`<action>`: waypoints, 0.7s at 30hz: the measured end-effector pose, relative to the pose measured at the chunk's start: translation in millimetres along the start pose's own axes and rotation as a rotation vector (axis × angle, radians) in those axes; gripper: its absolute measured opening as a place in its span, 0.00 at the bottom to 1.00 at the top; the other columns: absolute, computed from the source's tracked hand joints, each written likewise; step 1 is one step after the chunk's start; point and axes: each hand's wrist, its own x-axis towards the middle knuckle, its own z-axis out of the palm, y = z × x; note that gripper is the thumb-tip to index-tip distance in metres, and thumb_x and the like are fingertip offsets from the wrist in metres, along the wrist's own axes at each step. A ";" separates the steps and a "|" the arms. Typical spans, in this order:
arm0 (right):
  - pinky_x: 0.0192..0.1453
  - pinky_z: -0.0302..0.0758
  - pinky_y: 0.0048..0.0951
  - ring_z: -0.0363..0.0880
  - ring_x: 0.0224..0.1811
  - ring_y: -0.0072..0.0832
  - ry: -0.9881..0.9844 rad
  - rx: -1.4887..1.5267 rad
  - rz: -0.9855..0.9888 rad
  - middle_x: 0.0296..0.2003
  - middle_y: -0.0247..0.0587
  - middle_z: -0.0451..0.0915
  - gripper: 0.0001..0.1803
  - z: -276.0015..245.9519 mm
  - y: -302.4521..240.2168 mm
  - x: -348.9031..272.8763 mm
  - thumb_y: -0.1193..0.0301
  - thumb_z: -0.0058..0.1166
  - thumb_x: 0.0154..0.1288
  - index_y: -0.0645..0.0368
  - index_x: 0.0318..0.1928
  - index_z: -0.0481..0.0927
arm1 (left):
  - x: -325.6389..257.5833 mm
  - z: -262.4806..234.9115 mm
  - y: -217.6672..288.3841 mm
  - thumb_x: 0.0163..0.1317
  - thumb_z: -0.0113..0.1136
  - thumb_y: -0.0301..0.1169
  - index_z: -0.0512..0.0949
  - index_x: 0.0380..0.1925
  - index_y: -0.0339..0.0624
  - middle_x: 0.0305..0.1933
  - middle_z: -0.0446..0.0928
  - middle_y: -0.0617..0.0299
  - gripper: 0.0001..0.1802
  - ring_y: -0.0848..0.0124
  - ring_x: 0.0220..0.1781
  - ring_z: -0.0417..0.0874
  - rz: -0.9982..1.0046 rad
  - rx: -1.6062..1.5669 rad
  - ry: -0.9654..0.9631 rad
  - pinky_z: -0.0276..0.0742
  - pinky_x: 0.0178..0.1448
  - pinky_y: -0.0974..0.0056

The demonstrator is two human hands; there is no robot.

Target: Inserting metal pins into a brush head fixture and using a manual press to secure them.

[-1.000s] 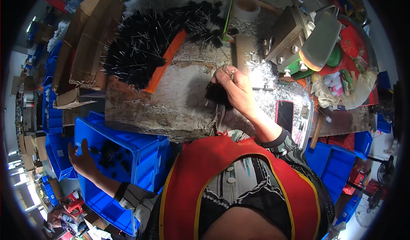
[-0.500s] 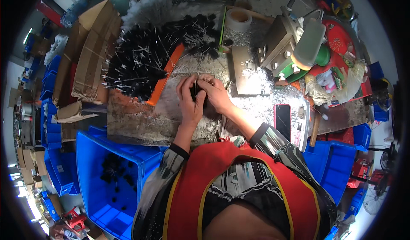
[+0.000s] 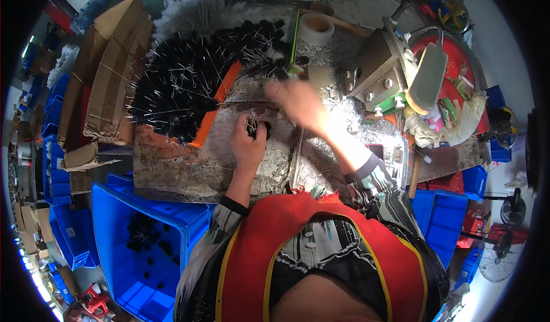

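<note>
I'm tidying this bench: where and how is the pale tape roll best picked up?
Probably by the near wall of the tape roll, coming from above on the near side and pinching between hole and outer face. It seems to lie flat, its hole facing up and its near wall exposed, while a thin green strip runs along its left.

Single head-worn fisheye view, near and downward over the workbench [image 3: 172, 176]

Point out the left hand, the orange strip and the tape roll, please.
Left hand [image 3: 246, 144]: head view, middle of the hand.
Orange strip [image 3: 215, 110]: head view, middle of its length.
Tape roll [image 3: 317, 39]: head view, near side wall.
</note>
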 end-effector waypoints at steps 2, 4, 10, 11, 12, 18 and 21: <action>0.40 0.72 0.47 0.76 0.36 0.52 0.336 -0.103 -0.050 0.31 0.59 0.76 0.19 -13.7 25.8 31.6 0.60 0.44 0.61 0.63 0.29 0.78 | -0.2 3.6 -7.1 0.51 0.59 0.28 0.74 0.36 0.38 0.33 0.76 0.53 0.11 0.57 0.36 0.79 0.013 -0.029 -0.033 0.73 0.39 0.59; 0.41 0.72 0.46 0.77 0.36 0.50 0.449 -0.271 -0.133 0.31 0.57 0.77 0.16 -18.2 49.4 60.5 0.61 0.46 0.59 0.62 0.29 0.79 | -1.7 1.6 -8.4 0.52 0.59 0.29 0.74 0.35 0.39 0.32 0.75 0.54 0.10 0.58 0.32 0.78 0.146 0.028 -0.069 0.73 0.36 0.59; 0.45 0.74 0.42 0.77 0.39 0.48 0.225 -0.633 -0.055 0.36 0.52 0.78 0.09 -17.5 90.9 95.9 0.70 0.50 0.50 0.60 0.30 0.79 | 2.5 0.0 -0.1 0.54 0.61 0.33 0.73 0.34 0.40 0.30 0.74 0.57 0.11 0.64 0.30 0.77 0.005 -0.055 -0.113 0.72 0.36 0.63; 0.45 0.74 0.42 0.77 0.39 0.48 0.222 -0.638 -0.057 0.36 0.52 0.78 0.09 -19.1 93.3 95.1 0.70 0.50 0.50 0.60 0.30 0.79 | 4.7 -2.1 4.7 0.55 0.61 0.35 0.72 0.34 0.40 0.28 0.74 0.58 0.12 0.68 0.30 0.76 -0.086 -0.128 -0.119 0.72 0.36 0.64; 0.44 0.74 0.42 0.77 0.38 0.48 0.243 -0.641 -0.060 0.36 0.52 0.78 0.08 -21.2 96.6 93.2 0.71 0.49 0.50 0.60 0.31 0.79 | 6.6 -2.7 10.9 0.57 0.59 0.36 0.71 0.32 0.40 0.24 0.72 0.63 0.12 0.74 0.29 0.73 -0.205 -0.268 -0.129 0.69 0.35 0.67; 0.42 0.76 0.38 0.78 0.36 0.46 0.454 -0.582 -0.194 0.34 0.51 0.78 0.07 -16.3 76.5 62.6 0.74 0.49 0.51 0.62 0.30 0.78 | 12.1 -7.8 10.6 0.55 0.63 0.35 0.73 0.30 0.43 0.24 0.72 0.69 0.10 0.77 0.27 0.71 -0.590 -0.766 -0.029 0.67 0.34 0.70; 0.40 0.76 0.31 0.80 0.34 0.38 0.596 -0.125 -0.340 0.32 0.46 0.80 0.07 -7.0 42.1 17.2 0.73 0.52 0.55 0.61 0.35 0.79 | 17.5 -8.8 5.1 0.54 0.64 0.33 0.74 0.29 0.41 0.24 0.72 0.66 0.10 0.73 0.28 0.76 -0.807 -0.902 -0.015 0.76 0.30 0.66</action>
